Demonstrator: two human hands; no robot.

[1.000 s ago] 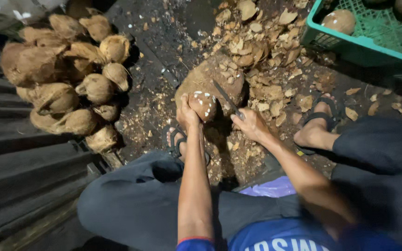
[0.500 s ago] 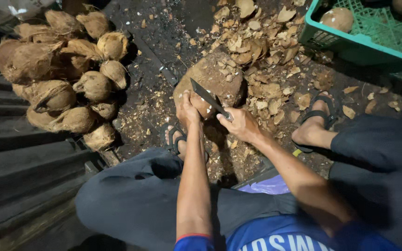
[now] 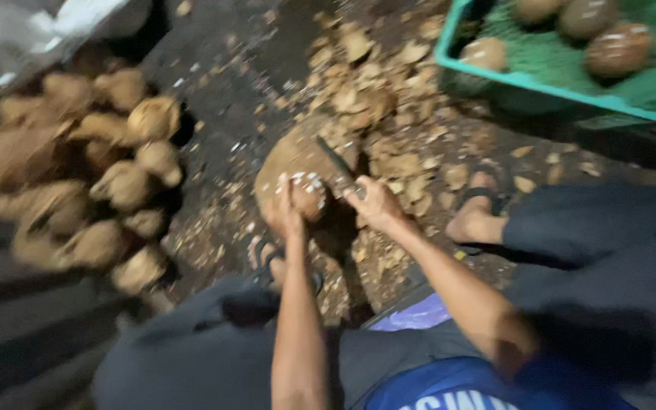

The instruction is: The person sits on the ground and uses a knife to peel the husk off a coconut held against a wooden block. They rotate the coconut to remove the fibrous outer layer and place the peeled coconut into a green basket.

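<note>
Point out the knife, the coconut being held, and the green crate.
knife point(image 3: 335, 159): head view, middle of the dark blade.
coconut point(image 3: 307, 196): head view, its white-flecked top.
green crate point(image 3: 540, 89): head view, near rim.

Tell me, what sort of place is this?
Probably a coconut-husking spot on dirt ground: a heap of husked coconuts, shell chips scattered about, and a green crate of peeled ones. The left hand steadies a coconut; the right hand holds a knife.

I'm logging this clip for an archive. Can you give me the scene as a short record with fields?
Left hand: left hand grips a round brown coconut with white chipped patches on a brown wooden chopping block.
Right hand: right hand holds a dark-bladed knife.
Left side: pile of husked tan coconuts.
Upper right: teal plastic crate.
Ground: brown husk chips.
Image: motion-blurred.
</note>
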